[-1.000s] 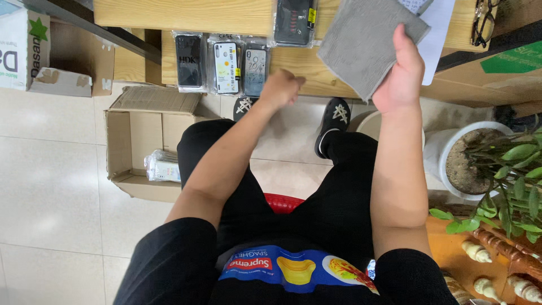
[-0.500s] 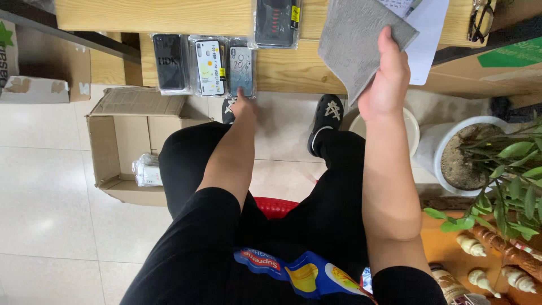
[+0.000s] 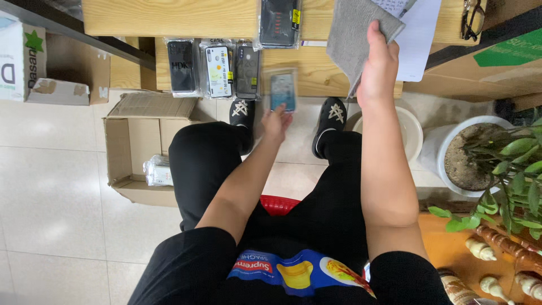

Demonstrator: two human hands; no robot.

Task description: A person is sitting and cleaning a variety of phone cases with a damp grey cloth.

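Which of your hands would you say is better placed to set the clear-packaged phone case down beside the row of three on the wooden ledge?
Probably the left hand: it already holds the packaged phone case, just right of the row of three cases. The right hand is occupied holding the grey cloth, farther right.

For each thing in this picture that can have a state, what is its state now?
Left hand: holds a small clear-wrapped packet by its lower edge.
Right hand: grips a grey cloth, which hangs folded.
Cardboard box: open, flaps spread, a wrapped bundle inside.
Three packaged phone cases: lying side by side on the wooden shelf.
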